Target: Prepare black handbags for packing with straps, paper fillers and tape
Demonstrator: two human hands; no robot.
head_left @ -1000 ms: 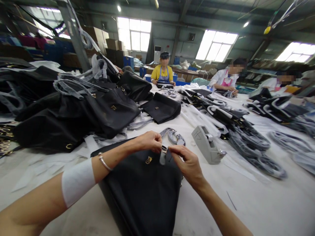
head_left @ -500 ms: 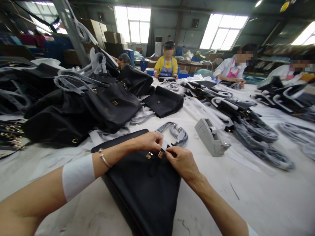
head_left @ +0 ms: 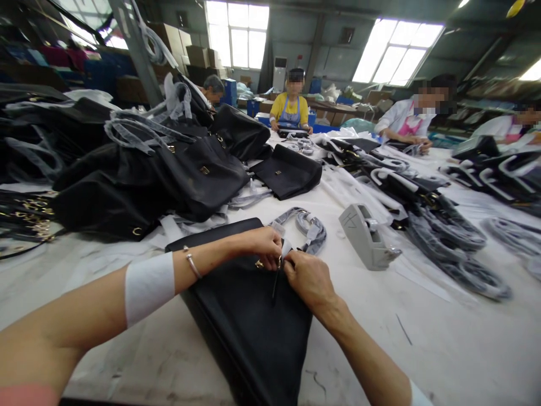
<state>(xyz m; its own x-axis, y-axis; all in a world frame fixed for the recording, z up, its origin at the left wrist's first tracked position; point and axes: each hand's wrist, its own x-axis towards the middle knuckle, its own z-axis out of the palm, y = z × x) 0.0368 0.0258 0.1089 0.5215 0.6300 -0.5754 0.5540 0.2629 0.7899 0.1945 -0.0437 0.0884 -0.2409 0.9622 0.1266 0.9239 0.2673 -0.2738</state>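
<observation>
Big bright windows shine at the back of a large workroom. A long white worktop fills the front. A black handbag lies on it, right in front of the person, under both hands. It has a small gold clasp, partly hidden by the left hand. The left hand's fingers are curled in and pinch a short black strap near its little gold buckle. The right hand is bent too, with its thumb and finger pinching at the same spot. The two hands almost touch. The left arm wears a silver bracelet and a white band.

Just behind the handbag is a curled, plastic-wrapped strap. A gray tape dispenser stands to the right of it. A big heap of black bags sits on the left. Across the worktop, a person in a yellow top works, and two people in white tops are farther right.
</observation>
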